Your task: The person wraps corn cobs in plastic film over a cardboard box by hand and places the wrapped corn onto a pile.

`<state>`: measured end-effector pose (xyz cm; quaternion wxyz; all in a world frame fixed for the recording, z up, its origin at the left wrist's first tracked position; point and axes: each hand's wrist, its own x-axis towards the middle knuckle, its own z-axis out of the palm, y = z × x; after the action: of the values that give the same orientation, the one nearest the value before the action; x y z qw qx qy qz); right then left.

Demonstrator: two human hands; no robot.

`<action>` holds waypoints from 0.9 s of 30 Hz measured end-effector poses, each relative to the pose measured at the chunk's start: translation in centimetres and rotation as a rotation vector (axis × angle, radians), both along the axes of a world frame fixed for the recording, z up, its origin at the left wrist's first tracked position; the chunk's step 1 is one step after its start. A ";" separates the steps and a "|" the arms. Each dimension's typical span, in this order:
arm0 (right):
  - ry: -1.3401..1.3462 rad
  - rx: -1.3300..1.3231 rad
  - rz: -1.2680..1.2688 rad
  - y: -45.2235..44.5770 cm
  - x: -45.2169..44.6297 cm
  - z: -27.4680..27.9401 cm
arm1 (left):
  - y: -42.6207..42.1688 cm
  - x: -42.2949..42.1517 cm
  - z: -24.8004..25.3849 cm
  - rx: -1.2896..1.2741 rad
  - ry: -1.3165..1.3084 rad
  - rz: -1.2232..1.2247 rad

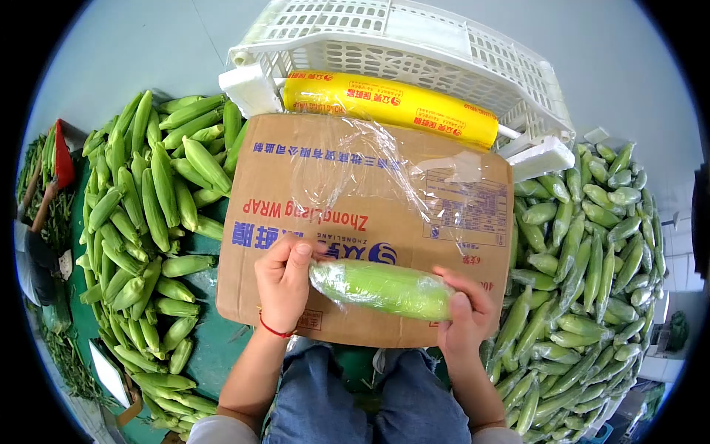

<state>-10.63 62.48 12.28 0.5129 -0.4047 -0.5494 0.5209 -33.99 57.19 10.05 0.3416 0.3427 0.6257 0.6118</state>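
A green corn cob (381, 288) in clear plastic film lies level between my two hands, above the front part of a cardboard box (274, 192). My left hand (285, 277), with a red string at the wrist, has its fingers closed at the cob's left end, pinching the film. At the right end, the thumb and fingers of my right hand (466, 307) close on the wrapped cob. Loose clear film (355, 163) stretches over the box top from a yellow roll of wrap (388, 101) behind it.
Unwrapped corn (155, 192) is piled at the left, wrapped corn (592, 251) at the right. A white plastic crate (414, 44) stands behind the roll. A red-bladed tool (63, 155) is at the far left.
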 end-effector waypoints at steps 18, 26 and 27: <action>0.791 -0.659 0.387 5.5 -0.1 0.2 | -1.8 4.8 2.3 -0.354 -0.282 -0.961; 0.401 -0.444 0.342 0.2 -1.7 -0.7 | -0.2 7.2 2.3 -0.021 0.121 -0.746; 0.274 -0.301 0.407 -0.3 -1.2 0.3 | 0.5 7.9 2.6 0.018 0.020 -0.728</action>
<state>-11.79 62.13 12.63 0.4014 -0.2836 -0.4615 0.7386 -26.06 57.67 12.66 0.5278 0.5520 0.4608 0.4521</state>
